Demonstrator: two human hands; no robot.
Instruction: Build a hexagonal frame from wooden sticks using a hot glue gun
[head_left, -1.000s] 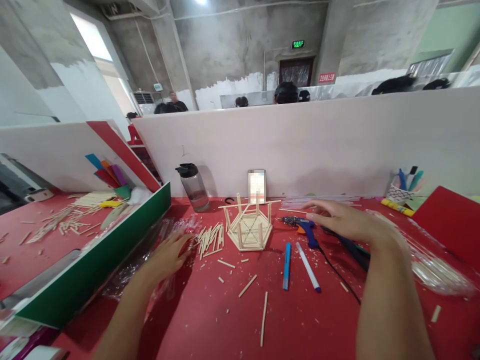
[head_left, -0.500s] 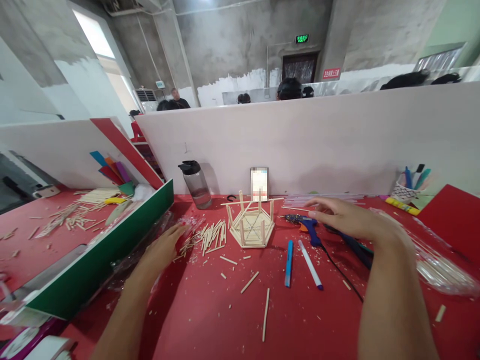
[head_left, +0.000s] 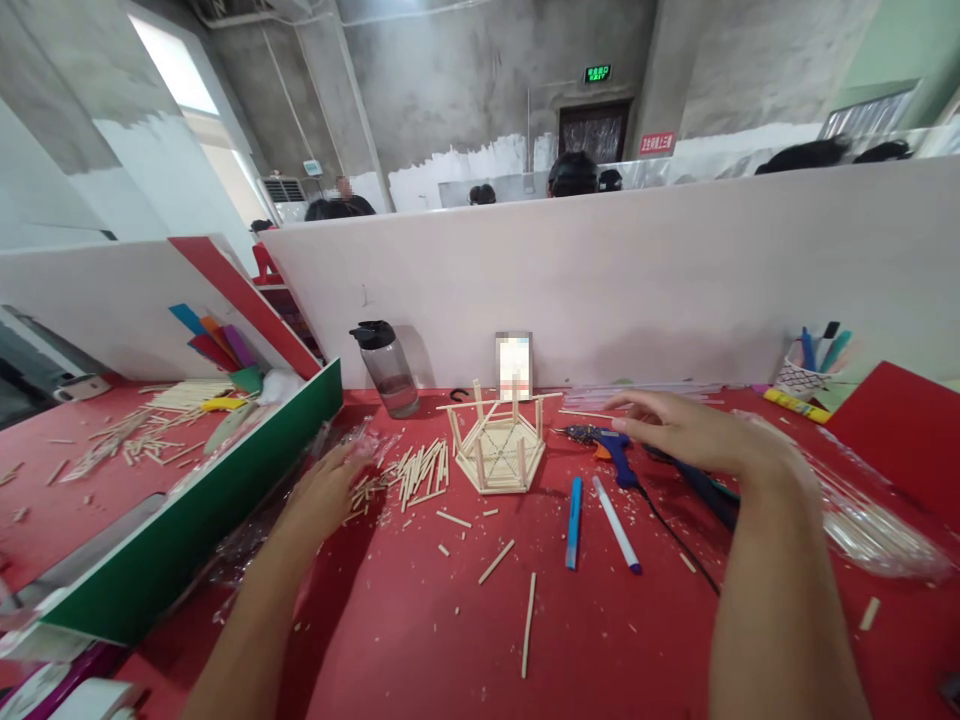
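My left hand (head_left: 330,490) reaches to the near-left end of a pile of short wooden sticks (head_left: 422,474), beside crumpled clear plastic (head_left: 315,450). Its fingers are stretched out; the tips are partly lost among sticks and plastic. Over at the right, my right hand (head_left: 679,425) hovers by a blue hot glue gun (head_left: 616,455), fingers and thumb apart. A thin stick (head_left: 589,413) lies just left of those fingers; I see nothing gripped. Between the hands stands a hexagonal wooden-stick frame (head_left: 501,475) with upright posts and slim sticks across its top.
A blue pen (head_left: 574,522) and a white marker (head_left: 616,525) lie below the glue gun. A water bottle (head_left: 386,370) and a lit phone (head_left: 514,365) stand against the white partition (head_left: 637,270). A green-sided divider (head_left: 187,520) borders the left; bagged sticks (head_left: 877,520) lie right.
The view has shifted slightly, moving the scene a little left in the picture. Both hands stay in nearly the same places, and the stick frame has not visibly moved.
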